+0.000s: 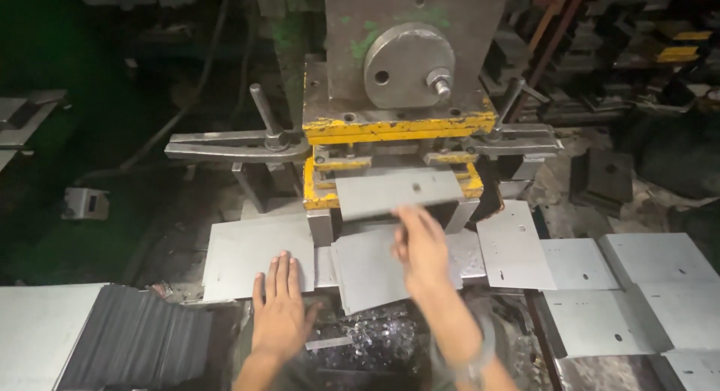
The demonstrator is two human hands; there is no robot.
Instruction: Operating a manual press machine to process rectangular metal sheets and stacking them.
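Note:
A grey sheet-metal plate with a small hole sits tilted at the mouth of a yellow and grey press. My right hand, blurred, reaches up to its near edge and seems to grip it with the fingertips. Flat on the near edge of another grey plate to the left lies my left hand, fingers together and holding nothing. A stack of similar plates lies between my hands, below the press.
Several punched plates are spread out at the right. A dark ribbed stack of thin sheets stands at lower left beside a pale surface. Metal scrap lies below the press. Clamp arms stick out on both sides.

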